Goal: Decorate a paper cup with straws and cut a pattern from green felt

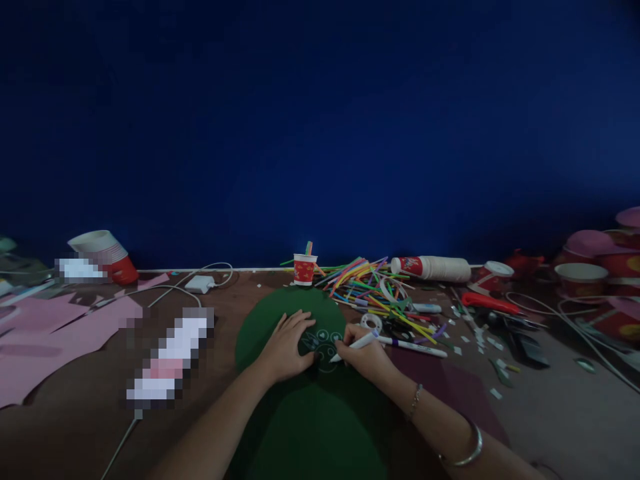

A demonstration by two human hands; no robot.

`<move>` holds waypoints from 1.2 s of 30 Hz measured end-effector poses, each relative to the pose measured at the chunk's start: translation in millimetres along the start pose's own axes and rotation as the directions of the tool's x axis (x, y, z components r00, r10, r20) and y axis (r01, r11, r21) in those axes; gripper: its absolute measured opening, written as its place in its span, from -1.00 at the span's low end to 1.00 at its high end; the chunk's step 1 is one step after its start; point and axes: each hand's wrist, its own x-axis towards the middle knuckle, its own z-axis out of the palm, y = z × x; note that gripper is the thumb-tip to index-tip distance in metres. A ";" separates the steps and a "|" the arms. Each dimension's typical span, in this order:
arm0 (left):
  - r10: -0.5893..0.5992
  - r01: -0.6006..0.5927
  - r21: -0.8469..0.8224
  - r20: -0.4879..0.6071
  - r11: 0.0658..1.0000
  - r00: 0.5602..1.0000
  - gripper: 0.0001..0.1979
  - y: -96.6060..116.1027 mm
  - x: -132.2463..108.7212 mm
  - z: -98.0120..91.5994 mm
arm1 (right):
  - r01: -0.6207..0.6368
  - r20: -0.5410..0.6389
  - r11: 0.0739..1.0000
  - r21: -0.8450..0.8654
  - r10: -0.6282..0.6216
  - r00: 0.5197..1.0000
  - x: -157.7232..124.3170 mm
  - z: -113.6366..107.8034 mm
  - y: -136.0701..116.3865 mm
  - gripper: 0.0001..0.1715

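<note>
A dark green sheet (280,305) with a rounded far edge lies on the table in front of me. My left hand (289,347) rests flat on it, fingers spread. My right hand (367,357) is closed around a white marker (361,340), its tip at the sheet near several pale, round line drawings (327,357). What the drawings are I cannot fully make out. Just right of this hand lies another white marker with a purple band (420,347). A white tape roll (371,325) sits beyond my right hand.
A red paper cup (305,269) stands behind the sheet. Colourful strips (365,283) lie in a heap beside it, near stacked paper cups (433,268). Pink paper (65,333) and a blurred-out device (170,357) with a cable lie left. A red-handled tool (490,303) and paper scraps are right.
</note>
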 end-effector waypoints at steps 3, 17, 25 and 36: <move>0.008 -0.008 0.002 -0.006 1.000 1.000 -0.43 0.0 -0.2 0.4 | 0.015 0.020 1.000 0.027 -0.016 1.000 0.0 0.0 0.5 -0.75; 0.002 -0.002 -0.015 -0.002 1.000 1.000 -0.43 3.1 -0.4 -2.6 | 0.000 0.020 1.000 0.029 -0.001 1.000 -0.8 0.3 -0.8 -0.75; -0.002 0.002 -0.004 0.005 1.000 1.000 -0.43 2.8 0.4 -1.9 | -0.014 0.022 1.000 0.017 0.014 1.000 -0.1 0.5 1.2 -0.76; 0.003 -0.003 -0.030 -0.012 1.000 1.000 -0.44 2.6 0.2 -2.0 | 0.005 0.014 1.000 -0.001 -0.005 1.000 -0.2 0.1 2.0 -0.76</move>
